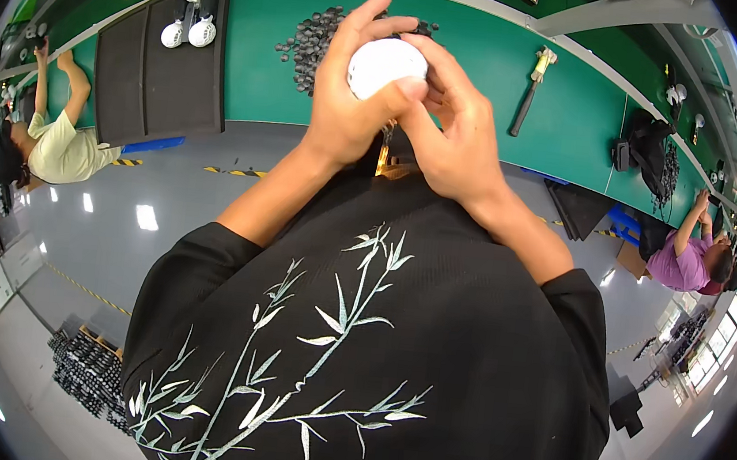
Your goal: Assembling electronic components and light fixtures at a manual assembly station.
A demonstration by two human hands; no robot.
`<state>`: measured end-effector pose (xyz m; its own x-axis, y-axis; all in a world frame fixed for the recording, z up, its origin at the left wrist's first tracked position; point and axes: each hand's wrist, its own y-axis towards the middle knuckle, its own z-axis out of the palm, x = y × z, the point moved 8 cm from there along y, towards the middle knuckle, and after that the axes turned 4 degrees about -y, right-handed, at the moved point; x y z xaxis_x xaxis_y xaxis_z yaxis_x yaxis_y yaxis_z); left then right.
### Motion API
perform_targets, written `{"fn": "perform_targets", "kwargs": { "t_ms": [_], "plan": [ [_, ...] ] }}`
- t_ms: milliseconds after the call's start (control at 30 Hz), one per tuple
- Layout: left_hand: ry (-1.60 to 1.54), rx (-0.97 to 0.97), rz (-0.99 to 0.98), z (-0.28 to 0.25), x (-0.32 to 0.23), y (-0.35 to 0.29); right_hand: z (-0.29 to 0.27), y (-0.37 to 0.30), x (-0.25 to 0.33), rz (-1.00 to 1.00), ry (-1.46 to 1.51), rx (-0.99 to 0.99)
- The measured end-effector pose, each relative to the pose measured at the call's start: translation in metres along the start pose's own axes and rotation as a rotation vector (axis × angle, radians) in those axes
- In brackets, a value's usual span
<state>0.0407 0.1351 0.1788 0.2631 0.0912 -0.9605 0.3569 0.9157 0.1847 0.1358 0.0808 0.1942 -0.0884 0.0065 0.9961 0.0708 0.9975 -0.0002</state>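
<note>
Both my hands hold a white round, dome-like part [388,68] above the near side of the green table. My left hand [346,95] wraps its left side, the index finger stretched up and the thumb across the front. My right hand [460,128] closes round the right side, fingers curled over the upper edge. What lies under the part is hidden by my palms. Just behind my hands is a pile of small black pieces [311,43], partly covered by my left fingers.
Left on the table is a black tray [153,76] with several white round parts [201,33] at its far right. A hammer [529,95] with a black handle lies to the right. Farther right sits a black bag-like bundle [648,142]. Co-workers sit at both ends [70,148].
</note>
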Motion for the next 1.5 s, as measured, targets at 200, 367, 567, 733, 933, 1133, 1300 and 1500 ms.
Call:
{"fn": "perform_targets", "kwargs": {
  "t_ms": [200, 367, 567, 733, 933, 1133, 1300, 1500],
  "plan": [
    [-0.320, 0.020, -0.240, -0.017, 0.031, -0.001, -0.037, 0.033, -0.125, 0.328, 0.335, -0.039],
    [-0.545, 0.006, -0.418, -0.033, 0.038, -0.004, -0.105, -0.018, -0.337, 0.675, -0.501, -0.132],
    [-0.608, -0.025, -0.490, -0.037, 0.046, -0.010, -0.079, -0.016, -0.354, 0.357, -0.964, -0.206],
    [-0.575, -0.079, -0.547, -0.035, 0.053, -0.010, -0.073, -0.006, -0.359, 0.365, -0.946, -0.026],
    [-0.670, -0.039, -0.493, -0.038, 0.058, 0.000, -0.070, -0.009, -0.345, 0.323, -0.951, -0.038],
    [-0.873, -0.015, -0.401, -0.041, 0.055, 0.000, -0.065, -0.001, -0.243, 0.698, -0.027, -0.083],
    [-0.620, 0.007, -0.242, -0.040, 0.045, 0.001, -0.038, 0.009, -0.138, 0.503, 0.557, -0.110],
    [-0.189, 0.022, 0.071, -0.032, 0.022, -0.004, -0.022, 0.004, -0.046, 0.313, 0.469, -0.053]
  ]
}}
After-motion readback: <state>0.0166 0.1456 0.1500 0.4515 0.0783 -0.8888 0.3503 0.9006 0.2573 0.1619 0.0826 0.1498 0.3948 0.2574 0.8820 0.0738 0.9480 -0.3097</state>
